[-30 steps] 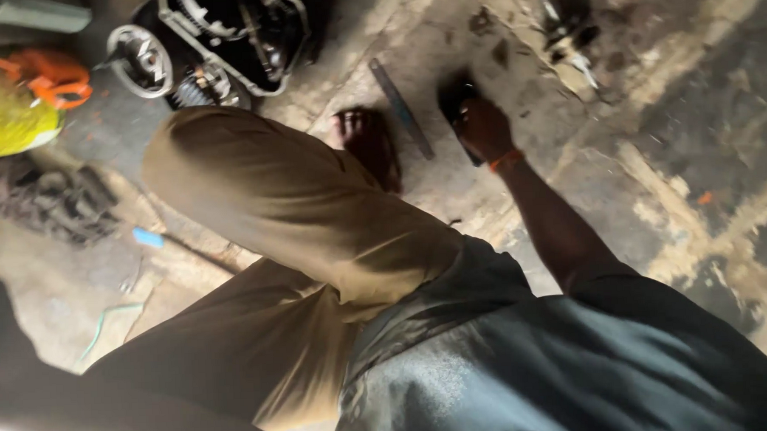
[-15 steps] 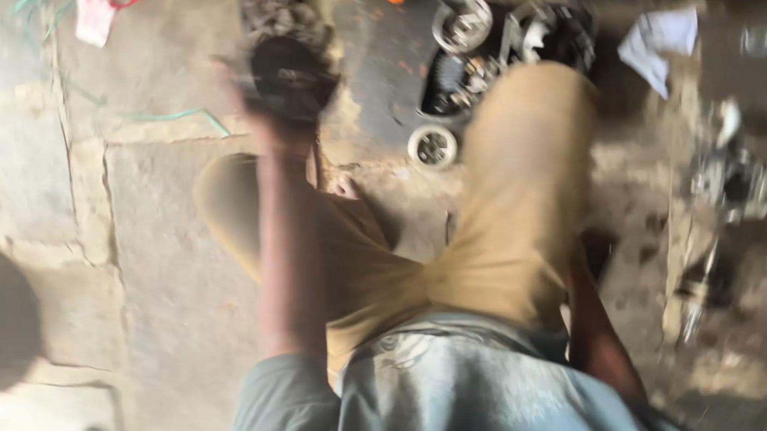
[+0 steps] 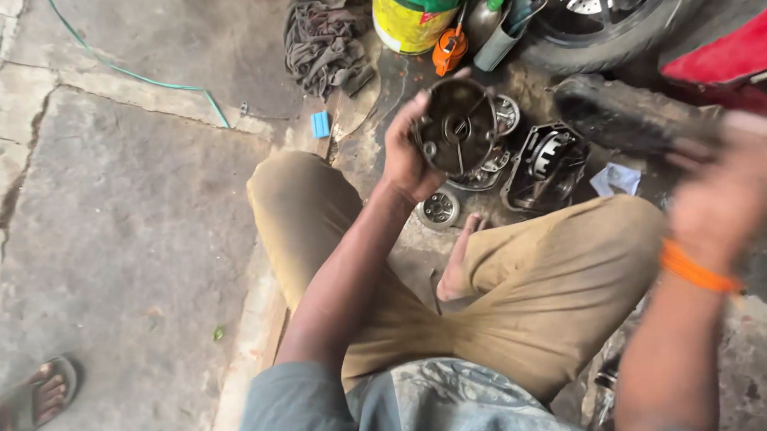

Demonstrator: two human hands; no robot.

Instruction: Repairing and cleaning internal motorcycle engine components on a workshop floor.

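The left hand [image 3: 409, 155] held a round, dark metal housing [image 3: 455, 128], shaped like a shallow drum, up above the floor at about 12 o'clock from the person's knees. The fingers were clamped on its left rim, thumb over the top edge, other fingers behind it. The right hand [image 3: 723, 195] was at approx. 3 o'clock, blurred, with an orange wristband [image 3: 696, 268]; it seemed to be closed on a long dark piece [image 3: 627, 118], but I cannot tell the grip for sure.

For doing this step well, in my judgement: keep the housing gripped by the rim only, so the inside stays free for looking or cleaning. Hold it steady w/ the wrist straight, and bring the other piece slowly, not swinging, since the part looks greasy and could slip. Better to work low over the floor, so a drop does no damage.

The housing's open face pointed up and towards the camera, a little tilted to 6 o'clock; its inner hub and ribs were visible. It was round, so there was no real long axis across the face; its centre axis ran roughly along the view line.

On the floor just below it, at 12 to 1 o'clock, lay other engine parts [image 3: 545, 163], a small round gear piece [image 3: 439, 208], and a white scrap [image 3: 616, 179]. Farther off were a yellow-green bucket [image 3: 411, 19], a grey rag [image 3: 322, 39] and a tyre [image 3: 606, 16].
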